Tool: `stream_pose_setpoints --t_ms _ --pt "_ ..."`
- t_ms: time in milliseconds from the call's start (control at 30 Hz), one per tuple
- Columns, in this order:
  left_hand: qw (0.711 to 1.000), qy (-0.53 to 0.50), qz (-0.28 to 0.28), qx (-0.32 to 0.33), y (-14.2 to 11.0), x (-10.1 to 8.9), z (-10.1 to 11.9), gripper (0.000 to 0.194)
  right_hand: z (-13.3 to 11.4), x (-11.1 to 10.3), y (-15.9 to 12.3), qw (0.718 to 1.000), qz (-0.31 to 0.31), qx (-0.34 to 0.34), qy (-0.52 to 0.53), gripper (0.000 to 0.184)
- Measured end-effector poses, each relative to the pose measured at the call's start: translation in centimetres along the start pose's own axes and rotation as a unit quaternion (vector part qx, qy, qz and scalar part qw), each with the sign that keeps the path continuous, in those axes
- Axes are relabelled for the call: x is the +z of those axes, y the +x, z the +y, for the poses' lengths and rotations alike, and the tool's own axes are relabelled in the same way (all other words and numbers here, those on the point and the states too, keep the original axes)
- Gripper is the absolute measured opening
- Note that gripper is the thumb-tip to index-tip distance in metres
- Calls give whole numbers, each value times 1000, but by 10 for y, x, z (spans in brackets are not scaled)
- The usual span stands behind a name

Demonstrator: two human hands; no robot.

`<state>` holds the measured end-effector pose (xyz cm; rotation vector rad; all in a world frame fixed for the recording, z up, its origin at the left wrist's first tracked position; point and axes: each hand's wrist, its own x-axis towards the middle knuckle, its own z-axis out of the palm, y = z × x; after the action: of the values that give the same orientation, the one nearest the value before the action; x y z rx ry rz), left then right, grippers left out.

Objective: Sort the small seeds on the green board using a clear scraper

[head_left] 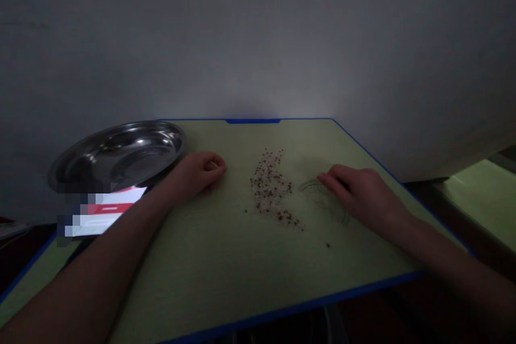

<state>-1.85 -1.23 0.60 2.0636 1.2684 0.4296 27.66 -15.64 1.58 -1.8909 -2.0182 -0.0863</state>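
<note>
Metal basin, far left corner of blue-edged table. Lit screen, left edge. Grey wall, beyond far edge.

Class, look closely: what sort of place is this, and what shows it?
Probably a room in a home, though little of it shows: a blue-edged table beside a plain wall, a shiny metal basin at its left, and dark and pale grains scattered on top.

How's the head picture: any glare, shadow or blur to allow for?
Head view: dim overall; the screen is brightest, partly pixelated; glints on the basin; faint shadow on the table beside the right hand; the clear item barely stands out; the grains look soft.
</note>
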Motion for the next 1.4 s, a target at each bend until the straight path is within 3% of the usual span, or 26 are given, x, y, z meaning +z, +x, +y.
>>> stream_pose_setpoints --t_ms 133,267,500,667,767,867,967,1067,1200,1400 --pt "1000 19 6 5 0 0 0 22 20 -10 -25 999 -16 22 32 42" --pt "999 38 12 14 0 0 0 25 24 -9 -52 997 -47 44 44 41" --pt "997 72 34 14 -1 2 2 33 -6 8 -59 996 -79 -1 34 42" --pt "997 68 44 10 -4 3 5 33 -33 18 -55 996 -66 -43 28 41" --pt "996 67 53 7 -4 3 5 33 -51 21 -55 996 -49 -61 29 39" --pt "996 63 67 1 -5 3 6 36 -62 19 -53 993 -71 -76 63 37" --pt "996 60 71 -14 -5 2 9 41 -54 12 -45 991 -79 -74 76 40" --pt "997 50 58 -20 -6 1 13 45 -33 4 -34 997 -36 -41 47 43" --pt "998 43 46 -17 -7 1 15 52 -10 -3 -28 999 -27 -22 28 43" --pt "998 43 33 -37 -5 0 15 54 -9 -1 -34 997 -46 -51 44 42"
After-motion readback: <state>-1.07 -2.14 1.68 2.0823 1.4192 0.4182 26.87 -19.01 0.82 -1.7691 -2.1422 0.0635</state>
